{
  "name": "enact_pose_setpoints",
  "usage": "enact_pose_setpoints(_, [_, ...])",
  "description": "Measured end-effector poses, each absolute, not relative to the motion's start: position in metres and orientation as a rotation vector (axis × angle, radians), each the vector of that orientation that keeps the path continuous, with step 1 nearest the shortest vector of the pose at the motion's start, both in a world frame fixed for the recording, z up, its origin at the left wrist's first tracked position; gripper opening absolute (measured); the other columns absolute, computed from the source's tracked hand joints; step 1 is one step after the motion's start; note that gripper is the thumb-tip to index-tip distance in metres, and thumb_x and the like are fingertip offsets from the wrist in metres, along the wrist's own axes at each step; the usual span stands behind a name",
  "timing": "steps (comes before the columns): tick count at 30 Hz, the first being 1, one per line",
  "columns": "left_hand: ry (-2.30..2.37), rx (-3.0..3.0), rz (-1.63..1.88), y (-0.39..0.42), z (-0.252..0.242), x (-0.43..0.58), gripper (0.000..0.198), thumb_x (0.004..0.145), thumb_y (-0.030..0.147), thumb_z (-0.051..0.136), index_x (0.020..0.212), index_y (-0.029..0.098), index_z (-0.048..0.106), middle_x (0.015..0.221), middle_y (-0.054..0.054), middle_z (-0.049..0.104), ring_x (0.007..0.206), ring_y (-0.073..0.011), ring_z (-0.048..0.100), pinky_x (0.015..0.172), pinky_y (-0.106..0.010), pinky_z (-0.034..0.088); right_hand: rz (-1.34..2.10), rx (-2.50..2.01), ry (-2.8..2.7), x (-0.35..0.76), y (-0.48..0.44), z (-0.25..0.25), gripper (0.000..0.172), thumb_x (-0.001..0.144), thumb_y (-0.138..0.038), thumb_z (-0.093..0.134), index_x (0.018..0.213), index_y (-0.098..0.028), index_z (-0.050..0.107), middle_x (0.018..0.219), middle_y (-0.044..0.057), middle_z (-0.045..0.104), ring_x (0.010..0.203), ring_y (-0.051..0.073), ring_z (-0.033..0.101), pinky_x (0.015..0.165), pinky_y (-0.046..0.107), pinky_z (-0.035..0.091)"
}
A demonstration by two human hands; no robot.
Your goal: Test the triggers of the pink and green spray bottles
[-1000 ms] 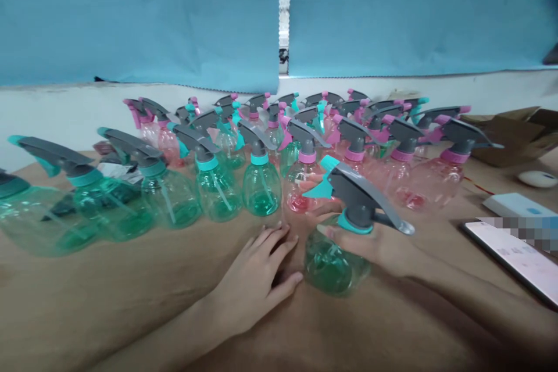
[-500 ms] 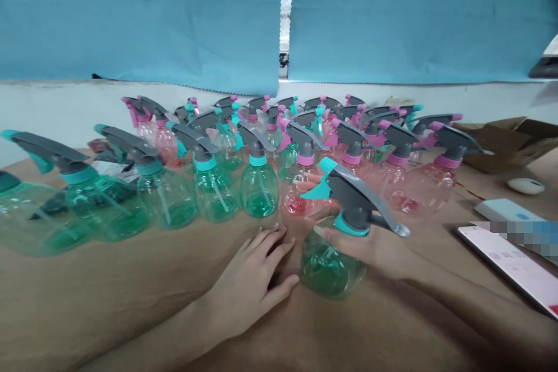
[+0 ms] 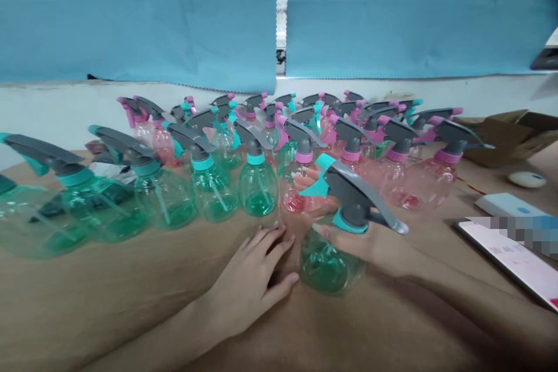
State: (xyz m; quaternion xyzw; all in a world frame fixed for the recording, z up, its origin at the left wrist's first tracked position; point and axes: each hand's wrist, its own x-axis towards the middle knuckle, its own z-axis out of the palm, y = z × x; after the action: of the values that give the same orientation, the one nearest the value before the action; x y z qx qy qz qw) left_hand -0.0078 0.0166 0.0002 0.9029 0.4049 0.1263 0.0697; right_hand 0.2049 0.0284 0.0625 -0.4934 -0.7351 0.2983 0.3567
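My right hand (image 3: 375,247) is around the neck and shoulder of a clear green spray bottle (image 3: 326,267) with a grey trigger head and teal collar. Its thumb lies across the near side, while the other fingers reach out behind the bottle. The bottle leans slightly, its nozzle facing left. To its left, my left hand (image 3: 257,264) rests palm down on the table, fingers spread and holding nothing. Just beyond the hands stand a green spray bottle (image 3: 258,189) and a pink spray bottle (image 3: 294,183), partly covered by my right fingers.
Several green bottles (image 3: 168,203) line the left and several pink ones (image 3: 429,186) the right, with more rows behind. On the right are a cardboard box (image 3: 501,139), a white mouse (image 3: 526,179), a white box (image 3: 505,206) and a phone (image 3: 501,250). Dark packets (image 3: 104,186) lie behind the left bottles.
The view has shifted very slightly. Both hands and the held spray bottle stay in practically the same place.
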Motion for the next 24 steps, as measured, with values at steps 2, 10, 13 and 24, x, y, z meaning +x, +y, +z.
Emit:
enact_pose_setpoints(2, [1.219, 2.716, 0.394, 0.0165, 0.0007, -0.0076, 0.050, 0.090, 0.040, 0.048, 0.135, 0.020, 0.037, 0.138, -0.009, 0.041, 0.127, -0.0265, 0.033, 0.101, -0.044, 0.032, 0.771, -1.268, -1.884, 0.2043, 0.0279, 0.0625, 0.011, 0.076, -0.033, 0.055, 0.076, -0.022, 0.059, 0.067, 0.001, 0.066, 0.063, 0.018, 0.062, 0.055, 0.028, 0.053])
enact_pose_setpoints(10, [1.228, 2.723, 0.369, 0.0168, 0.0014, -0.0066, 0.050, 0.091, 0.042, 0.046, 0.134, 0.019, 0.038, 0.138, -0.009, 0.041, 0.127, -0.0257, 0.033, 0.102, -0.043, 0.032, 0.869, -1.247, -1.823, 0.2002, 0.0271, 0.0687, 0.029, 0.075, -0.030, 0.053, 0.103, -0.022, 0.052, 0.068, 0.000, 0.063, 0.063, 0.019, 0.062, 0.057, 0.031, 0.052])
enact_pose_setpoints(13, [1.235, 2.725, 0.359, 0.0173, 0.0009, -0.0063, 0.050, 0.091, 0.042, 0.047, 0.134, 0.018, 0.039, 0.139, -0.009, 0.040, 0.128, -0.0256, 0.033, 0.102, -0.042, 0.031, 0.783, -1.315, -1.824, 0.2011, 0.0275, 0.0668, 0.017, 0.073, -0.031, 0.056, 0.088, -0.023, 0.053, 0.066, 0.000, 0.062, 0.061, 0.018, 0.060, 0.054, 0.029, 0.051])
enact_pose_setpoints(24, [1.238, 2.727, 0.344, 0.0167, 0.0013, -0.0060, 0.050, 0.090, 0.042, 0.047, 0.133, 0.017, 0.040, 0.137, -0.010, 0.042, 0.126, -0.0253, 0.034, 0.102, -0.042, 0.031, 0.843, -1.213, -1.848, 0.2023, 0.0295, 0.0686, 0.006, 0.073, -0.029, 0.056, 0.073, -0.023, 0.055, 0.065, -0.001, 0.062, 0.062, 0.017, 0.061, 0.061, 0.031, 0.053])
